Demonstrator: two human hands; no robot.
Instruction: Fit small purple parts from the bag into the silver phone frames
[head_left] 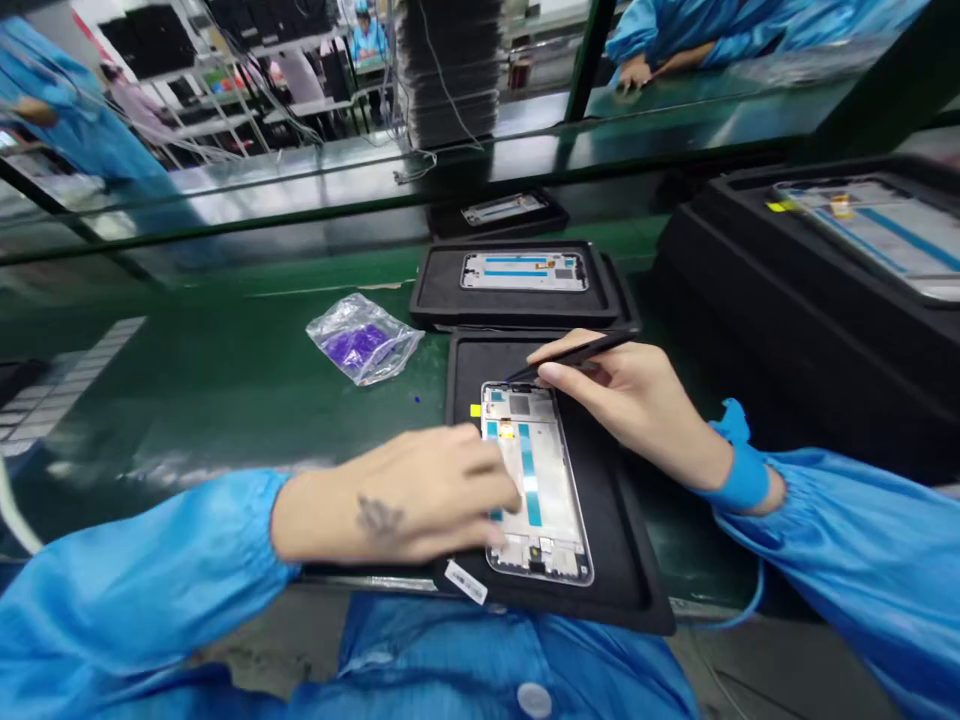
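Note:
A silver phone frame [555,470] with blue strips lies on a black foam tray [630,560] right in front of me. My right hand [622,390] pinches slim black tweezers [585,352], whose tip meets the upper edge of the frame. Over the frame's left side rests my left hand [420,490], fingers bent and a little apart, with nothing seen in them. The fingertips are slightly blurred, and whether they press on the metal I cannot tell. A yellow tab [475,411] sticks out at the frame's upper left. Near the tray's front corner is a white barcode label [466,582].
A clear bag with purple bits [364,340] lies left of the trays on the green bench [262,400]. Behind are more trays with phone frames [525,272]. A tall black tray stack [735,330] stands at the right. Co-workers in blue sleeves [675,40] are beyond the rail.

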